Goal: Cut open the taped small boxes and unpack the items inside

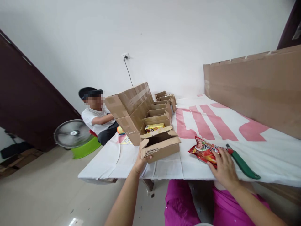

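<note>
My left hand (pixel 141 160) grips the near left corner of an open cardboard box (pixel 164 150) at the table's front edge, its thumb on the front wall. A red snack packet (pixel 202 150) lies on the white cloth to the right, and my right hand (pixel 223 164) rests over its right end with the fingers spread. Just right of that hand is a green-handled tool (pixel 245 166), lying flat. Behind the open box, a yellow packet (pixel 154 127) sits in a cardboard compartment.
A row of open cardboard compartments (pixel 158 112) runs back beside taller stacked boxes (pixel 131 110). A long cardboard panel (pixel 254 84) stands at the right. Left of the table (pixel 101 171) are a seated person (pixel 94 117) and a fan (pixel 72 133).
</note>
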